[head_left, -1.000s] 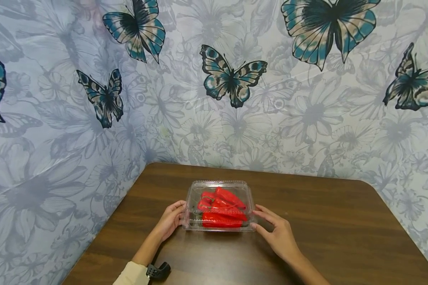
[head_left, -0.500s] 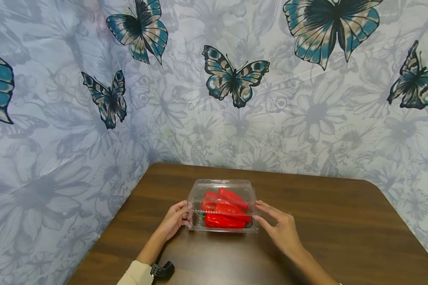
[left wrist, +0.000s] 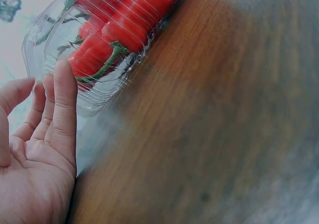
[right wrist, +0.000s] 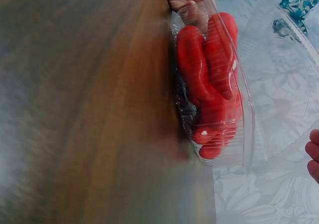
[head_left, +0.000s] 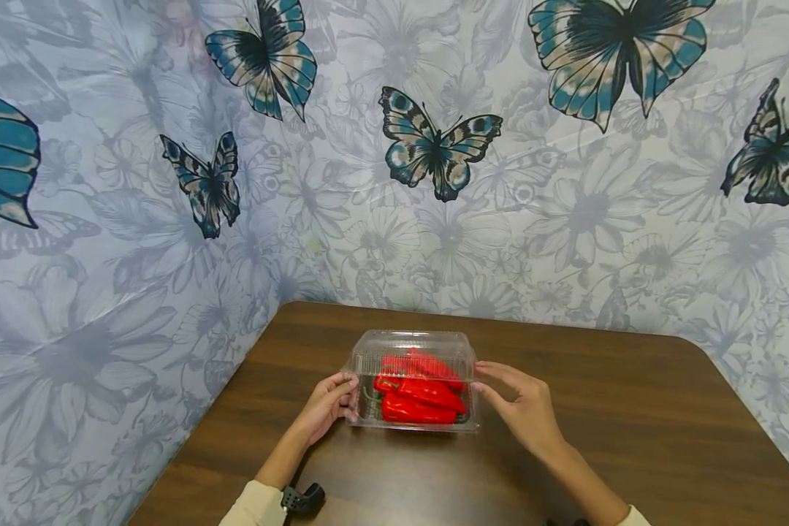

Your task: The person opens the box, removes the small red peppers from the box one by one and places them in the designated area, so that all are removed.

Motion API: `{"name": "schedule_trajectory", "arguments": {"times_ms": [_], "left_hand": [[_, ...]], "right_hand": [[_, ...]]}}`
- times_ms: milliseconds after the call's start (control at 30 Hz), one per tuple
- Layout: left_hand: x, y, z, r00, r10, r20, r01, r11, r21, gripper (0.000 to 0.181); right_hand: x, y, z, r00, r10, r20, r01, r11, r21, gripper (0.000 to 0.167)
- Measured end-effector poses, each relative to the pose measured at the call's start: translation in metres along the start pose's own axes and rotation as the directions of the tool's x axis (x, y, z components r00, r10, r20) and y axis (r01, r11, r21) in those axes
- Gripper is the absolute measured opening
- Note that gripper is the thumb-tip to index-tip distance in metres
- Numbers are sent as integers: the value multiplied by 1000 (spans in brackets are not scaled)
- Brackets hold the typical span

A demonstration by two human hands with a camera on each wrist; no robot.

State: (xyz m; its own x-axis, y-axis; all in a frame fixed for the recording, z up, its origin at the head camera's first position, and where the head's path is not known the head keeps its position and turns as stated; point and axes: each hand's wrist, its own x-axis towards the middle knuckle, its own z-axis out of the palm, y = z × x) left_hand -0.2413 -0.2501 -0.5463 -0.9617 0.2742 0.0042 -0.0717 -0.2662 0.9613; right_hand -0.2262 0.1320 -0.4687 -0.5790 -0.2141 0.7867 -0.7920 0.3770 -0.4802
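Observation:
A clear plastic clamshell container (head_left: pixel 414 428) of red peppers (head_left: pixel 421 413) rests on the table, its hinge on the far side. Its ridged lid (head_left: pixel 414 338) is partly raised, leaving the front peppers uncovered. My left hand (head_left: pixel 321 409) holds the container's left end with thumb and fingers. At the right front corner of the lid, the thumb and fingertips of my right hand (head_left: pixel 529 413) pinch the edge. Green stems on the peppers (left wrist: pixel 92 57) show through the ridged wall in the left wrist view. Only a few fingertips (right wrist: pixel 313 157) of the right hand appear in the right wrist view.
The brown wooden table (head_left: pixel 605 409) has a rounded far right corner. Behind it hangs a pale floral wall covering (head_left: pixel 342 212) with teal butterflies. A black band (head_left: pixel 302 499) sits at the left wrist.
The lid's front edge has risen and tilted back, uncovering the front peppers. My right hand has moved up slightly with it. The left hand has stayed at the container's left end.

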Motion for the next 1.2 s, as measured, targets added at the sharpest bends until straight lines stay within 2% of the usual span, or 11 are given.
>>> {"name": "schedule_trajectory", "arguments": {"times_ms": [200,400,567,733,967,1200], "left_hand": [[-1,1,2,1000,-2,-5,2,1000,-3,10],[0,1,1,1000,11,25,-11,1000,3,9],[0,1,1,999,18,38,-18,1000,0,9],[1,0,0,999,18,35,-18,1000,1,10],[1,0,1,999,16,38,-17,1000,10,10],[1,1,1,999,15,33,-15,1000,11,9]], "right_hand": [[8,5,-2,1000,15,-6,-15,999,43,38],[12,12,-2,999,50,9,-50,996,79,41],[15,17,-1,995,96,8,-96,991,97,37],[19,21,2,990,141,1,-140,982,128,34],[22,26,5,978,208,-6,-202,955,217,31],[24,37,10,978,205,-27,-193,951,242,30]]}}
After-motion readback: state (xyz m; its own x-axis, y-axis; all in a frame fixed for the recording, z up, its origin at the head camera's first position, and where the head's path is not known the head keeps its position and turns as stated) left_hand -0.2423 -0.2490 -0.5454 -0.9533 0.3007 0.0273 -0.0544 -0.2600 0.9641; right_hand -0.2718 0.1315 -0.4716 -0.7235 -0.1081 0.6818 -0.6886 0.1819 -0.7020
